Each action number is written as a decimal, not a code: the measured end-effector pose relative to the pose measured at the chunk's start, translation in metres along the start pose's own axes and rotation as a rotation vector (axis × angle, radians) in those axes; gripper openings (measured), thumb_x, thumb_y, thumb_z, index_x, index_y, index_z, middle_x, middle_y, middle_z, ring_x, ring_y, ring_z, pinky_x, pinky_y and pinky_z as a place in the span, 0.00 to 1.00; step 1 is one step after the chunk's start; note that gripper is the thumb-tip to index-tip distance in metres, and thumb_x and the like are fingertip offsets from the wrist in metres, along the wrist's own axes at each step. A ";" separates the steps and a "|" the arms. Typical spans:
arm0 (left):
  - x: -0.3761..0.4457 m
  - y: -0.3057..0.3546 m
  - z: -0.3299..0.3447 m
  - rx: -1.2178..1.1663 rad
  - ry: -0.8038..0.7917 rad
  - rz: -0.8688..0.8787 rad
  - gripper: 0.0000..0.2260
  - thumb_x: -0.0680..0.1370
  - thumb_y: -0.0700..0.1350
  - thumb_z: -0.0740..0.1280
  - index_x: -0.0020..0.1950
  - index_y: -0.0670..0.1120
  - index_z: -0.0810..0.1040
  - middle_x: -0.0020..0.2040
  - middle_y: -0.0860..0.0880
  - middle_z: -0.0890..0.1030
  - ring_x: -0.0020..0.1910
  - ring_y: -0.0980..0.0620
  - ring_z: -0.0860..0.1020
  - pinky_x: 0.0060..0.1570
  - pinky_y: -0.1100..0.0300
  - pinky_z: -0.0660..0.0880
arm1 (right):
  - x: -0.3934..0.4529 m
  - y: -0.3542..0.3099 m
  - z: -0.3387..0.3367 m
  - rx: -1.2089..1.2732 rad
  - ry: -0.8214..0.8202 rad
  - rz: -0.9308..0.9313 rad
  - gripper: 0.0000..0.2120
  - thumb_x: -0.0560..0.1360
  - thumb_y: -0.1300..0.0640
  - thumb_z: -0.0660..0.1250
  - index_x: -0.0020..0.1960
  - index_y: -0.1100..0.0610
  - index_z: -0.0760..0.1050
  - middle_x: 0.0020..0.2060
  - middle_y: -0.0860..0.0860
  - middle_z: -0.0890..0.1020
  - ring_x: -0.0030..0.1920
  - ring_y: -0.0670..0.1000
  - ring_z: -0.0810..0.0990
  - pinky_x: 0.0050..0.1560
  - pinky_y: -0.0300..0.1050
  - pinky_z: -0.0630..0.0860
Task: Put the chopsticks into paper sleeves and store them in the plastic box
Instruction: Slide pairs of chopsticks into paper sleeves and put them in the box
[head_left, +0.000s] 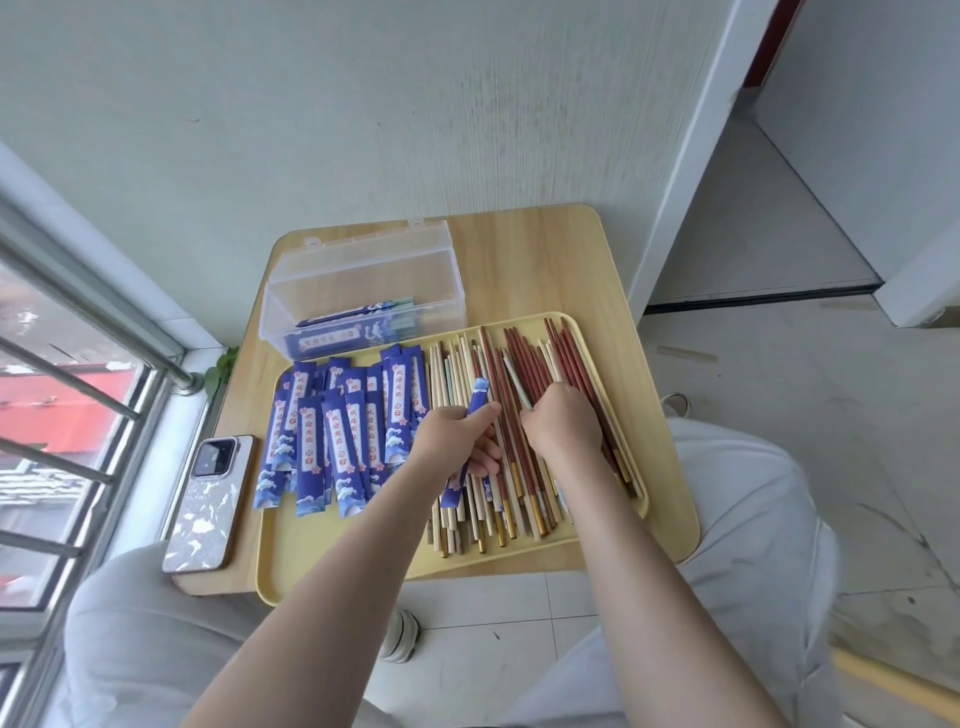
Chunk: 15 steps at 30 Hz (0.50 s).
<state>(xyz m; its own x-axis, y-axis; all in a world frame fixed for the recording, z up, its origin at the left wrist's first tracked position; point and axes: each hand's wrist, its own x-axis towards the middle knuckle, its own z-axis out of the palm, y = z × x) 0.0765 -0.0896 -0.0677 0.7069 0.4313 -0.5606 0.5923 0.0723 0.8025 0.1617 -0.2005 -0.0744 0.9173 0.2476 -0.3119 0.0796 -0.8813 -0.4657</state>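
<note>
The person is sitting at a small wooden table with a yellow tray on it, and is working on the step of pairing chopsticks with a sleeve. The left hand is gripping one blue paper sleeve, fingers curled round its middle so that the sleeve is slanting up over the chopsticks. The right hand is reaching down into the loose chopsticks lying on the right half of the tray, its fingers bent into the pile; whether they are already pinching a stick cannot be told, since the back of the hand is hiding the fingertips. The spare empty sleeves are lying spread on the left half of the tray, and the clear plastic box is standing open just behind the tray, already holding a few sleeved pairs. A phone is resting on the table left of the tray. To do this step well, the right hand is probably needing to pick two matching sticks, line up their tips, and feed them into the sleeve's open end while the left hand is holding the mouth loose rather than crushed flat; mixing colours or tearing the thin paper looks like the main risk.
</note>
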 end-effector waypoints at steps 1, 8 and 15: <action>0.000 0.000 0.000 0.001 -0.001 0.001 0.18 0.80 0.53 0.68 0.50 0.36 0.78 0.34 0.41 0.84 0.26 0.47 0.80 0.33 0.54 0.79 | 0.002 0.001 0.002 0.020 0.001 0.004 0.09 0.80 0.55 0.67 0.51 0.61 0.78 0.45 0.54 0.82 0.43 0.56 0.82 0.33 0.44 0.72; -0.001 0.000 0.002 -0.007 0.002 -0.002 0.16 0.80 0.51 0.69 0.49 0.37 0.77 0.34 0.41 0.84 0.27 0.47 0.80 0.31 0.58 0.80 | -0.001 0.008 -0.007 0.227 0.085 -0.119 0.08 0.80 0.54 0.66 0.44 0.56 0.75 0.37 0.49 0.79 0.35 0.48 0.77 0.31 0.41 0.70; -0.007 -0.001 -0.005 -0.167 -0.052 0.041 0.07 0.80 0.42 0.70 0.50 0.39 0.76 0.35 0.43 0.82 0.29 0.47 0.80 0.31 0.58 0.79 | -0.012 -0.008 -0.033 0.723 -0.088 -0.156 0.10 0.80 0.58 0.62 0.59 0.48 0.74 0.38 0.49 0.81 0.30 0.46 0.72 0.30 0.38 0.67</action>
<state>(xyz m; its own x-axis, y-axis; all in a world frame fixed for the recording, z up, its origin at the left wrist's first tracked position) 0.0688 -0.0879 -0.0635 0.7505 0.3906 -0.5331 0.4932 0.2059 0.8452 0.1628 -0.2100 -0.0399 0.8793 0.4062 -0.2486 -0.0979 -0.3566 -0.9291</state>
